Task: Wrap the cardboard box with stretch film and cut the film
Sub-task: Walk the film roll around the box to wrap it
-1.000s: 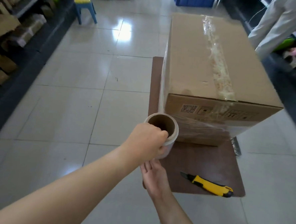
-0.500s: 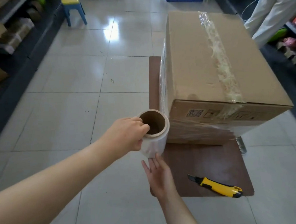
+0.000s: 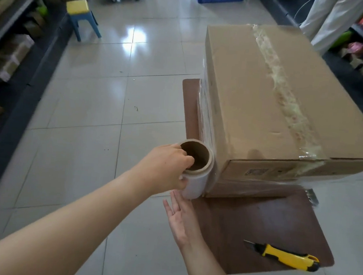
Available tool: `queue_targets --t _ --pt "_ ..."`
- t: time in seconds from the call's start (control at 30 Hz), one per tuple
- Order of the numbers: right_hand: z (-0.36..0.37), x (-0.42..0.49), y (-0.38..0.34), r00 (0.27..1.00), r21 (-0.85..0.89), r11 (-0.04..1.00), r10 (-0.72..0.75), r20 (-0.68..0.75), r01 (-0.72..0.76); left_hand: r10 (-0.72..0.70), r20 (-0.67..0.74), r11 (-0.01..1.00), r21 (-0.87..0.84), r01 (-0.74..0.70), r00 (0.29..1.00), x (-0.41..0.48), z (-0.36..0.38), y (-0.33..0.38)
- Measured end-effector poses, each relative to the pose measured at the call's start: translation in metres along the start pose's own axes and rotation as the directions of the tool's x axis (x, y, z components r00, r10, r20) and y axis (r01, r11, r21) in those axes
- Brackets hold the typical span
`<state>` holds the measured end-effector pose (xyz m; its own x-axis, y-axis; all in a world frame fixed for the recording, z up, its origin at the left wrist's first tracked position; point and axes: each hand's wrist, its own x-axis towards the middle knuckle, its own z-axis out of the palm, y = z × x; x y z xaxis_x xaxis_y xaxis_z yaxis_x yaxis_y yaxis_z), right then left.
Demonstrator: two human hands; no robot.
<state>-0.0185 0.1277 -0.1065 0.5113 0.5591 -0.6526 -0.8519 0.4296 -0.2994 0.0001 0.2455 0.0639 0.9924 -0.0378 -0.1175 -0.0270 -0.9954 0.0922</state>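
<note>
— Hands?
— Left hand grips the film roll by its top rim; right hand lies flat-fingered just beneath.
— The cardboard box?
— On the brown board, taped closed, contents hidden, film round its lower sides.

1. We've got two arms in shot, and the left forearm runs bare all the way from the lower-left corner up to the wrist.
2. The right forearm is bare as well, and looks the narrower of the two from up here.
3. The left hand is bare, and we see its back, with the knuckles plainly visible.
4. The right hand is bare too, and we see the palm side and long fingers.
</note>
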Motion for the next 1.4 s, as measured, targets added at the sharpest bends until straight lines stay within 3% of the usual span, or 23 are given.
queue_targets --t 0.07,0.1,0.2,0.4,0.57,0.73,0.97,1.07,1.2,1.4 --pt "-0.001 0.006 -0.010 0.997 -0.086 0.995 -0.050 -0.061 0.045 0.047 0.022 0.999 0.010 -0.047 0.999 0.006 -0.005 -0.014" --pt "-0.005 0.011 -0.015 0.995 -0.043 0.997 -0.065 -0.071 0.062 0.080 0.019 0.997 0.013 -0.080 0.997 0.009 -0.007 -0.020" --pt "-0.003 0.019 -0.021 0.997 0.310 0.949 -0.063 0.040 0.048 0.167 0.004 0.986 0.003 -0.167 0.986 0.017 -0.007 -0.038" --pt "0.043 0.038 0.004 0.986 0.442 0.883 -0.163 -0.030 0.160 0.293 -0.032 0.955 -0.045 -0.294 0.956 0.035 -0.007 -0.063" --pt "0.070 0.058 0.007 0.974 0.439 0.872 -0.169 -0.148 0.218 0.362 0.034 0.928 -0.105 -0.357 0.932 0.064 -0.015 -0.069" --pt "0.082 0.085 0.007 0.975 0.327 0.921 -0.172 -0.143 0.211 0.398 0.143 0.917 -0.061 -0.394 0.906 0.092 -0.019 -0.106" --pt "0.090 0.102 -0.013 0.950 0.455 0.836 -0.239 -0.201 0.307 0.450 0.152 0.892 -0.022 -0.452 0.880 0.117 -0.037 -0.144" --pt "0.105 0.116 -0.017 0.956 0.469 0.839 -0.188 -0.226 0.276 0.498 0.125 0.866 -0.032 -0.498 0.858 0.129 -0.036 -0.161" --pt "0.132 0.142 -0.011 0.929 0.469 0.826 -0.163 -0.332 0.312 0.579 0.117 0.815 -0.078 -0.574 0.807 0.149 -0.031 -0.177" --pt "0.159 0.182 0.000 0.888 0.493 0.758 -0.247 -0.388 0.427 0.675 0.172 0.737 -0.110 -0.667 0.718 0.175 -0.019 -0.190"
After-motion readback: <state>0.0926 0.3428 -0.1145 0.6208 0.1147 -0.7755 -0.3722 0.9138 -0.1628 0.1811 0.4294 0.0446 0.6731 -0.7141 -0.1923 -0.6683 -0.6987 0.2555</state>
